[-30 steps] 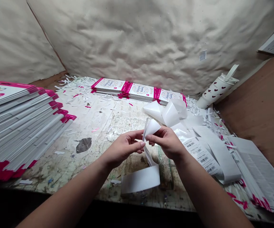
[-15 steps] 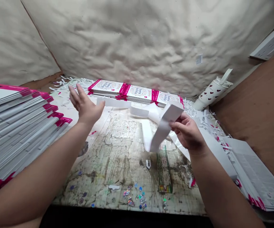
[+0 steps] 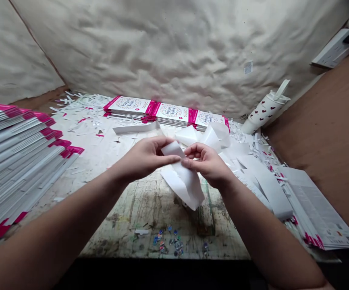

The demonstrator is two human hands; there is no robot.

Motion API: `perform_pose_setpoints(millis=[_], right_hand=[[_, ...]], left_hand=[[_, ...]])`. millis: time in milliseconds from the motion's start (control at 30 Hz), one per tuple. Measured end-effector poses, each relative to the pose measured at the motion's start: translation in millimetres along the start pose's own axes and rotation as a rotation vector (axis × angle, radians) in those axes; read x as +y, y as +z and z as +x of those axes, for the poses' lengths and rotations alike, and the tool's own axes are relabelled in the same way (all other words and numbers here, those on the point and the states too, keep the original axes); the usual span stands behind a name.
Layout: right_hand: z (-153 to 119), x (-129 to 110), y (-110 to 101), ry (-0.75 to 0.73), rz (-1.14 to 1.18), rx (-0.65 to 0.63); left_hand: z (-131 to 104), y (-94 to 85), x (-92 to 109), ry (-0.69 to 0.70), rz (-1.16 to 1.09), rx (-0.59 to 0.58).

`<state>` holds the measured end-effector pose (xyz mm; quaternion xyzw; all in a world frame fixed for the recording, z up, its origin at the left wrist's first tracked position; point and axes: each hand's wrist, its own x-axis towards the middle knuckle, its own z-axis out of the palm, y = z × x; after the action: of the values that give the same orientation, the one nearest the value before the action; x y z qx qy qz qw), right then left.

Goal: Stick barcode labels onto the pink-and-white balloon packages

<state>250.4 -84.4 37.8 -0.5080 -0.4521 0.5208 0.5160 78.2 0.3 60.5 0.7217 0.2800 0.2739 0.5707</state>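
Observation:
Over the middle of the worn table, a white paper strip (image 3: 185, 177) hangs in a loose bend. Its upper end is pinched by my left hand (image 3: 146, 157), thumb in front and fingers behind. My right hand (image 3: 206, 163) grips the same strip from the right, thumb and fingertips closed on its edge close to my left thumb. Behind the hands more white strip (image 3: 136, 128) lies curled across the table, with loose folds (image 3: 212, 137) to the right. I cannot tell whether those pieces join the one held.
Tall stacks of white-and-pink printed packets (image 3: 20, 161) fill the left. More printed packets (image 3: 171, 112) line the back. A heart-patterned tumbler (image 3: 265, 110) stands back right, near a power strip (image 3: 337, 48). Packets (image 3: 322, 209) lie at right; sequins (image 3: 176, 243) dot the front edge.
My left hand has come from the left, where it was spread open, to pinch the strip. My right hand has moved left and slightly closer with the strip.

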Motion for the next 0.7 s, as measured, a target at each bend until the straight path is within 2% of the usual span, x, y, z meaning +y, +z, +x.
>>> perform_pose_setpoints(millis=[67,133,167,233,267,300,333,433,500,567,633,700], right_hand=[[-7.5,1.7,1.8,0.076,0.007,-0.207],[-20.4,5.6,-0.9,0.107,-0.160,-0.380],[-28.9,9.1,-4.7,0.057,-0.320,-0.370],[-48.3,19.1,-16.9,-0.156,-0.687,-0.163],[-58.2,25.1,-24.1,-0.263,-0.846,-0.045],[-67.2,31.1,-31.1,-0.333,-0.973,0.021],[-74.3,36.3,-37.3,-0.359,-1.070,0.013],[-73.7,39.7,-48.1,-0.286,-1.236,-0.252],[-46.7,28.9,-50.0,-0.287,-1.290,-0.311],[2.8,11.7,-49.9,-0.340,-1.356,-0.202],[66.7,-4.2,-47.9,-0.333,-1.473,-0.085],[131.9,-12.8,-43.2,-0.285,-1.556,-0.039]], left_hand=[[-3.8,-4.4,4.9,0.066,-0.062,0.125],[-14.2,-18.1,13.7,0.208,-0.145,0.320],[-22.7,-28.5,17.3,0.297,-0.129,0.397],[-46.0,-52.9,16.7,0.447,0.088,0.438],[-59.5,-64.7,10.7,0.480,0.266,0.372],[-72.9,-74.8,0.4,0.463,0.448,0.271],[-85.3,-82.7,-13.7,0.422,0.597,0.188],[-110.9,-91.3,-67.4,0.276,0.736,0.008],[-116.8,-88.2,-97.4,0.244,0.789,-0.151],[-117.0,-82.7,-114.1,0.234,0.828,-0.180],[-115.2,-77.3,-119.1,0.231,0.843,-0.061],[-114.1,-73.7,-118.6,0.248,0.860,0.091]])
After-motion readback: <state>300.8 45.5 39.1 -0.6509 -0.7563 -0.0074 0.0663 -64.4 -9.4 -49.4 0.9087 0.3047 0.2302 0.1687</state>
